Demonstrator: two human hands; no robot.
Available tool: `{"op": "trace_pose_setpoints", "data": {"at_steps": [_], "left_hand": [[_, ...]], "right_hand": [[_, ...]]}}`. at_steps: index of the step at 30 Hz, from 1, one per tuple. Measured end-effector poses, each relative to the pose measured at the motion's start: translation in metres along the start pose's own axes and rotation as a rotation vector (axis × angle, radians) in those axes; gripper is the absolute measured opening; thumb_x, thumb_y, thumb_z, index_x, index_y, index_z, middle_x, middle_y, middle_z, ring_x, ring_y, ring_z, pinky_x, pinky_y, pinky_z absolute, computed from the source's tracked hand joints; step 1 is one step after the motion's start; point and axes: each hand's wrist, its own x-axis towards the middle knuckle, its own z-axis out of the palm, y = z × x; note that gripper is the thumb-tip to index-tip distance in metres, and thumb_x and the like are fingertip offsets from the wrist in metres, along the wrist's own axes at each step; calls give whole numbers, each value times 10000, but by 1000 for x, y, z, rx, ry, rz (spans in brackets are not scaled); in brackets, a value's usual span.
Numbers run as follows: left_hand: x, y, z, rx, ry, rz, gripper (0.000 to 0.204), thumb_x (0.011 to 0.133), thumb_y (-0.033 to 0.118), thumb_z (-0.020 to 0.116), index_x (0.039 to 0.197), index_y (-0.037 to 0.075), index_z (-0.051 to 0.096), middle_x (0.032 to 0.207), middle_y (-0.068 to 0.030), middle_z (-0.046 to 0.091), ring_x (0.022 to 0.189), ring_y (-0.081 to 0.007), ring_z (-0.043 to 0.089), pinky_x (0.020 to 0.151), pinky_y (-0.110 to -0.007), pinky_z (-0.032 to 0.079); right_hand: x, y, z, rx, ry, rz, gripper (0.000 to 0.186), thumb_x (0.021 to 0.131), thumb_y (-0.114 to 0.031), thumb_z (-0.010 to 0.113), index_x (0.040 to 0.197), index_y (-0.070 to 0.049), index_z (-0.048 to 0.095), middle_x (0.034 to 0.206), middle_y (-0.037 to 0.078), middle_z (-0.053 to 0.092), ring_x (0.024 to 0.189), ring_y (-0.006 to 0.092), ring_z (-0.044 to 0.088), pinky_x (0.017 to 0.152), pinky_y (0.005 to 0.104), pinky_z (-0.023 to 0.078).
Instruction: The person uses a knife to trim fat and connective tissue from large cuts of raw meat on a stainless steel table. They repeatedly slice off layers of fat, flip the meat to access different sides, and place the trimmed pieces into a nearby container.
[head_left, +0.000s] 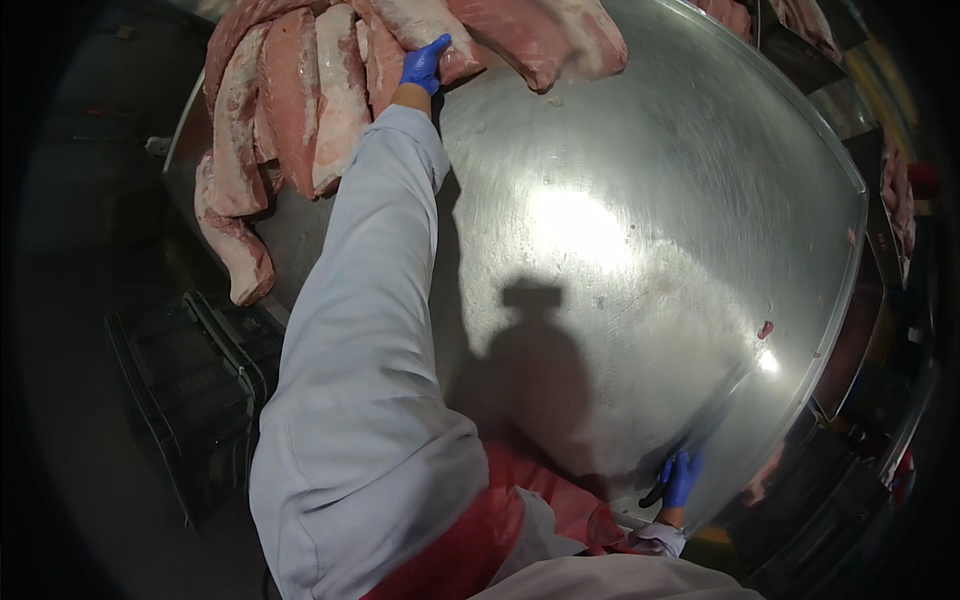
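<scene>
Stretched far forward, my left hand (424, 68) in a blue glove is closed on the near end of a long pork loin (420, 22) with pale fat on it. Beside it, several more pork loins (287, 90) lie side by side at the far left of a metal table (640, 190), and another loin (540, 40) lies just to the right. My right hand (681, 476), also blue-gloved, is low at the table's near right edge, wrapped round the dark handle of a knife (655, 494). The knife's blade points forward and right over the metal, partly lost in glare.
A small meat scrap (765, 329) lies near the table's right side. One loin (235, 235) hangs toward the left edge. Dark plastic crates (185, 380) stand at the left. More meat (897, 200) sits in metal trays beyond the raised right rim.
</scene>
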Motion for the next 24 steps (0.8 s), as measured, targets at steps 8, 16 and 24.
{"op": "trace_pose_setpoints", "data": {"at_steps": [8, 16, 24], "left_hand": [[2, -11, 8, -181, 154, -42, 369, 741, 49, 755, 1078, -67, 660, 909, -115, 684, 779, -270, 686, 694, -397, 583], [-24, 42, -35, 58, 36, -259, 229, 814, 171, 669, 992, 29, 647, 886, -113, 683, 761, -264, 682, 706, -397, 583], [-68, 65, -29, -39, 98, -228, 141, 918, 169, 601, 989, 57, 648, 912, -110, 686, 796, -264, 692, 737, -420, 605]], "right_hand": [[3, 7, -9, 8, -25, -18, 100, 1021, -75, 533, 1118, -97, 543, 658, 10, 532, 422, 108, 460, 374, 244, 367], [0, 13, -8, -19, 54, 11, 20, 1021, -95, 550, 1037, -96, 539, 617, 11, 518, 415, 108, 456, 375, 253, 362], [0, 2, 2, 51, 43, -22, 31, 1019, -81, 554, 1050, -83, 548, 633, 10, 526, 418, 104, 455, 378, 255, 358]]}}
